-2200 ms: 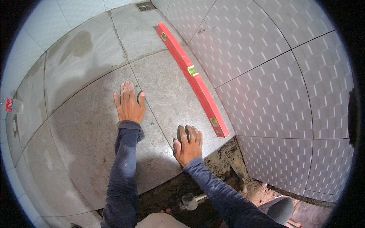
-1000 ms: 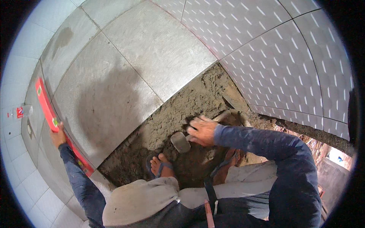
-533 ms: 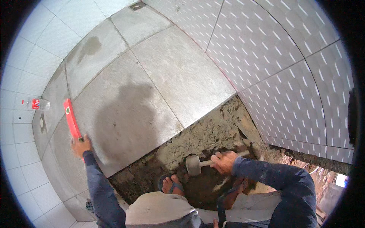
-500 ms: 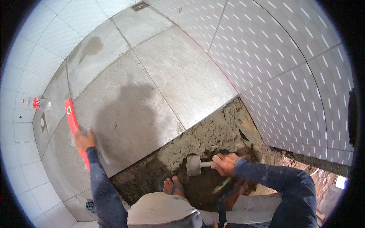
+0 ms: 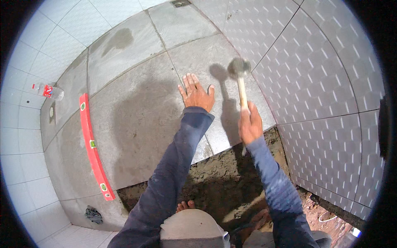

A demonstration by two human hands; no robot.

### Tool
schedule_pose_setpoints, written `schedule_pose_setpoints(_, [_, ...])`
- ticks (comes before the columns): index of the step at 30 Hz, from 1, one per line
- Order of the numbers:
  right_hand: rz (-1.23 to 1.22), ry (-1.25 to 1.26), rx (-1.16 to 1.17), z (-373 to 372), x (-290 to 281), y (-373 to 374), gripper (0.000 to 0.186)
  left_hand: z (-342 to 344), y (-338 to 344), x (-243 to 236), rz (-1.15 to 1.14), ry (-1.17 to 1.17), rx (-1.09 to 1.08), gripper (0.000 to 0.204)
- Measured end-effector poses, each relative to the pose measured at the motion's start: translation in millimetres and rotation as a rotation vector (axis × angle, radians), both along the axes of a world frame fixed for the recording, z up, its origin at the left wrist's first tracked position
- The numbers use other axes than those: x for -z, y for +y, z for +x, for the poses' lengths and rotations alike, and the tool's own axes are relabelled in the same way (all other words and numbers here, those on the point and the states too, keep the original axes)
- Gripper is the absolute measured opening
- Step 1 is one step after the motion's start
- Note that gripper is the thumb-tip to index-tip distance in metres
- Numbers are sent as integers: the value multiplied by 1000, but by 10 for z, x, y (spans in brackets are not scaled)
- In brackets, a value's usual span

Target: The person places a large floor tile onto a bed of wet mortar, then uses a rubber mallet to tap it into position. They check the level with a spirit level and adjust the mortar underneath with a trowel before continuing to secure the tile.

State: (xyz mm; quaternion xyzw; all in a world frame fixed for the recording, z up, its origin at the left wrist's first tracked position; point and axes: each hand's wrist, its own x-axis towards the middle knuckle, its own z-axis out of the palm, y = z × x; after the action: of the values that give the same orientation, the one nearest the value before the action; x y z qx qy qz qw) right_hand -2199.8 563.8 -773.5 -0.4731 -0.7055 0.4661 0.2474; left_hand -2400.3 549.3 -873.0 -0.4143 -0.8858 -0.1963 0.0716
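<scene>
Head view: red-labelled clear bottle (image 5: pixel 48 91) lies beyond red level (image 5: pixel 93 148).

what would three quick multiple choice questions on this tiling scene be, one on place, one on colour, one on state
1. Where does the level lie?
A. on the floor tiles at the left
B. against the right wall
C. in the mortar bed

2. What colour is the level?
A. yellow
B. red
C. blue

3. How is the left hand?
A. gripping the bottle
B. clenched in the air
C. flat on a tile

A: the level lies on the grey tiles, left of both arms.
B: its body is red.
C: the left hand is spread flat on the tile, while the right hand holds the mallet.
</scene>
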Motion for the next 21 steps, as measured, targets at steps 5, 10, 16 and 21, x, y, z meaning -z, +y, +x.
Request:
schedule_pose_setpoints(5, [212,-260,-37,-554,395,592,35,27,68,-62,-5,-48,-10,83])
schedule_pose_setpoints(10, [217,-237,-47,-671,377,765,43,29,62,-30,-40,-72,-26,81])
schedule_pose_setpoints(16, [275,-189,97,-498,405,733,46,11,245,-33,-30,-18,196,70])
schedule_pose_setpoints(21, [184,-436,25,-436,412,904,48,72,279,3,-20,7,176,68])
